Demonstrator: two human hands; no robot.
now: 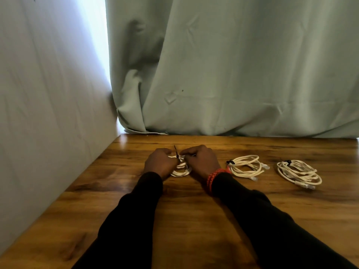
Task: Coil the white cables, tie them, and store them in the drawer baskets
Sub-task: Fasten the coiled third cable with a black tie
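Left hand (158, 164): curling round the coil (180, 169), pinching the tie (176, 151).
Right hand (201, 160): gripping the coil at 3 o'clock.
Coil: lying white, looped on the table (194, 210).

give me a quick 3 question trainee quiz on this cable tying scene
1. How many coiled cables lie on the table untouched, to the right of the hands?
2. True or false: the cable between the hands lies in a basket.
3. What dark thin thing sticks up between the left hand and the right hand? A) pen B) tie C) screwdriver

Key
1. Two: the middle cable and the far right cable, each with a dark tie on it.
2. False: the cable in hand is on the table.
3. B, the tie.
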